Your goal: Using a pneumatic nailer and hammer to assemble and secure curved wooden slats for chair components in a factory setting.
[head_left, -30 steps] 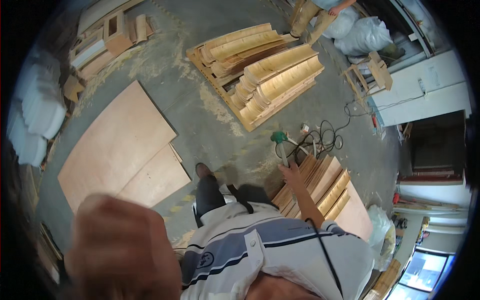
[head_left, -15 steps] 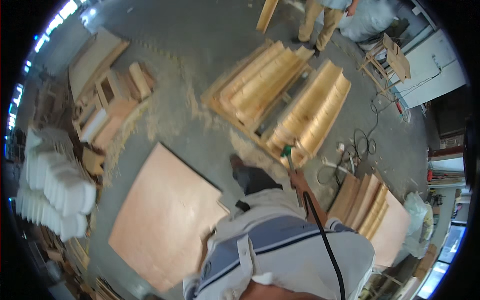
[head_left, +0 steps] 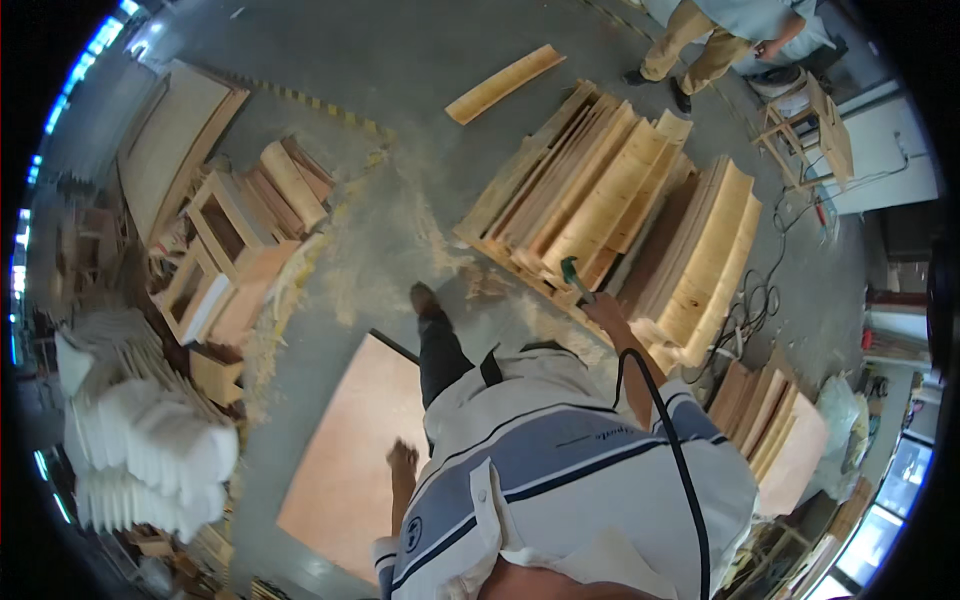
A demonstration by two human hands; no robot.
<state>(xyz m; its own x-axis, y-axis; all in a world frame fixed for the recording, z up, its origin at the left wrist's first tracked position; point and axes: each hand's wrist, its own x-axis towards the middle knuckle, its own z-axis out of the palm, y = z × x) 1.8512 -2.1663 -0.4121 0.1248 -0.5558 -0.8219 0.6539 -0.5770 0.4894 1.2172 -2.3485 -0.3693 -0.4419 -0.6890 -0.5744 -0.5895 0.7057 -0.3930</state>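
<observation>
My right hand is closed round a slim tool with a green head; its exact kind is too small to tell. From that hand a black hose or cord runs back over my shirt. The green head is at the near end of a stack of curved wooden panels; whether they touch I cannot tell. My left hand hangs at my side with its fingers apart and nothing in it. Below it lies a large flat pinkish board, partly hidden by my body.
A second stack of curved panels stands to the right. Beyond lies one curved strip, near another person's legs. Wooden frames and white foam pieces line the left. A coiled cable lies right, by more panels.
I have turned and stepped, so the panel stacks lie further right. My left hand has come into view. My right hand still holds the tool near the stack.
</observation>
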